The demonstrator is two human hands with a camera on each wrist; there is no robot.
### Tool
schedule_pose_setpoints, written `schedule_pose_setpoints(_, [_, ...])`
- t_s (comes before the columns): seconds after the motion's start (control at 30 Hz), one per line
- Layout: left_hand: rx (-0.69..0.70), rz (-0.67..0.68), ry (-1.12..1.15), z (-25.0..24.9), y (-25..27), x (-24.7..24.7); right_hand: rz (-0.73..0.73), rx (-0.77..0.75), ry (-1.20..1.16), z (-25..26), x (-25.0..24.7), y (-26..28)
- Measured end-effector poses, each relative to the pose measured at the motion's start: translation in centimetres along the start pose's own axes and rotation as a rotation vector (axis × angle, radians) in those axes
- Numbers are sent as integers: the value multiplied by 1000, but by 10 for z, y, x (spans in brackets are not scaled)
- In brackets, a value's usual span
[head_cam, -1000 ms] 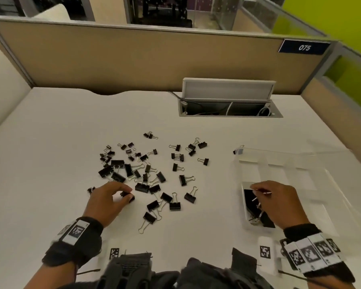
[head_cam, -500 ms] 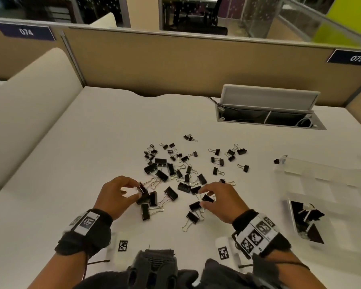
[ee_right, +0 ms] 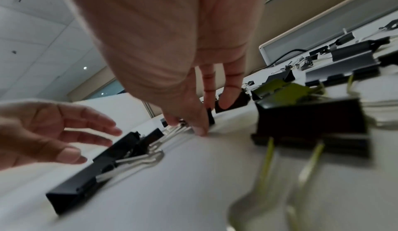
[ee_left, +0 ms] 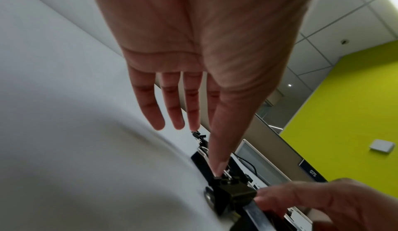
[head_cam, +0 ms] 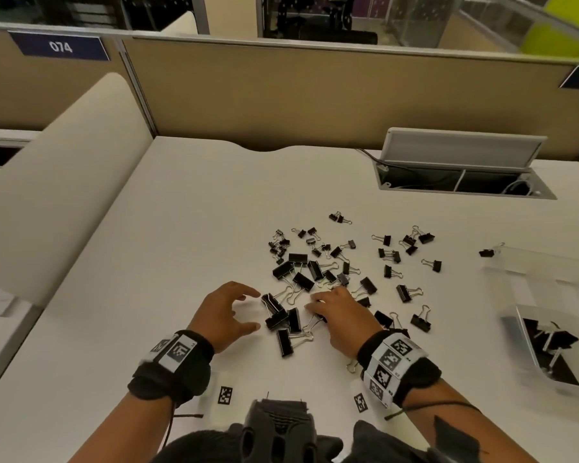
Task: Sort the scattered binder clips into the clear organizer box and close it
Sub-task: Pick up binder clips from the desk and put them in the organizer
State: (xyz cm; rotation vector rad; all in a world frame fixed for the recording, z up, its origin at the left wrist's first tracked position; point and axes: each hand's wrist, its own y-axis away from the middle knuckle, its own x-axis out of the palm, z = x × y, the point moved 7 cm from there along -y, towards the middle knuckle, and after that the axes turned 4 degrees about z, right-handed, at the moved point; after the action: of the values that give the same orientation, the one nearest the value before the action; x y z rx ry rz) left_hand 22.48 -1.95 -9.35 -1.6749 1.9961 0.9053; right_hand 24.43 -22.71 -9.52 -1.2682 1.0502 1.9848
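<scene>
Binder clips (head_cam: 328, 262), black with silver wire handles, lie scattered over the middle of the white desk (head_cam: 181, 228), large ones nearest me and small ones farther back. A tight cluster of large clips (head_cam: 281, 320) sits between my two hands. My left hand (head_cam: 226, 312) hovers just left of that cluster with fingers spread and straight, thumb low by the desk, holding nothing; from the left wrist view the thumb tip touches the top of a clip there. My right hand (head_cam: 340, 317) lies over the clips on the right side of the cluster, fingers bent down onto them; in the right wrist view my fingertips (ee_right: 228, 101) press against a large clip (ee_right: 239, 101) and my thumb touches the desk beside wire handles, but I cannot tell whether anything is actually pinched. The clear organizer box (head_cam: 528, 335) stands open at the right edge of the desk, well apart from my hands, with several black clips in its near compartment. One clip (head_cam: 486, 252) lies just beside the box's far corner.
</scene>
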Motion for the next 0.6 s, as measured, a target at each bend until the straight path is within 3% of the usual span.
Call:
schedule_pose_setpoints(0.1, [48,63,-19,-10,-9,10,-55,13,-24,-7,-3,6])
schedule_pose_setpoints(0.2, [65,147,-109,-17,-15,22,-125,86,-246,-29,-17,20])
schedule_pose_setpoints(0.37, [102,181,-307,-29,-15,36,-360,353,-1114,-86,-34,49])
schedule_pose_setpoints(0.47, [98,172,-344,-37,-14,40,-334,386,-1540,-96,-27,48])
schedule_pose_setpoints(0.53, [84,153,-340,-37,-13,41,-279,380,-1577,-96,-23,45])
schedule_pose_setpoints(0.6, [62,111,-305,-35,-12,38,-243,416,-1372,-100,-20,42])
